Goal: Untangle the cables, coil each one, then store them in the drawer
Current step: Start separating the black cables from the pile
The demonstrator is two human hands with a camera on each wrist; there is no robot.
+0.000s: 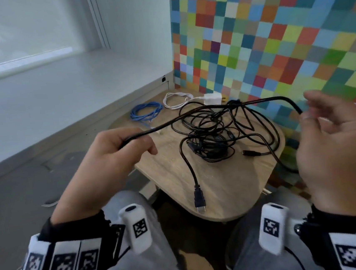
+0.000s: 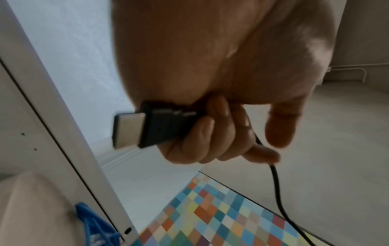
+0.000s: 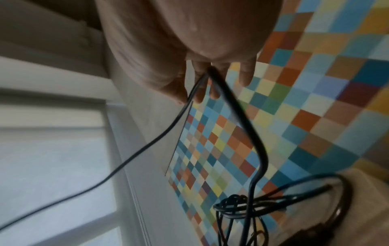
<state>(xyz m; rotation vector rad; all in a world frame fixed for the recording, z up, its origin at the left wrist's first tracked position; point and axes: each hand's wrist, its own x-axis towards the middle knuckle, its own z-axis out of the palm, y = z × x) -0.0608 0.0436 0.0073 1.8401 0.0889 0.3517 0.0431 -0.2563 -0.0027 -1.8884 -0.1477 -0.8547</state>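
Fingers of left hand (image 1: 109, 154) curl round black cable (image 1: 203, 110); right hand (image 1: 333, 133) fingers pinch it

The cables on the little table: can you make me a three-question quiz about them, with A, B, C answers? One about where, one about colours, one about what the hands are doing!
1. Where does the blue cable lie?
A. at the table's far left corner
B. in the person's lap
C. on the floor

2. Which colour are the tangled cables?
A. red
B. black
C. yellow

3. What does the left hand grip?
A. nothing
B. a white charger
C. a black cable's plug end

Answers:
1. A: the head view shows the blue coil on the wooden table, beside the white cable.
2. B: every strand in the heap is black.
3. C: the left wrist view shows the fingers curled round a black plug; the right hand pinches the same black cable further along.
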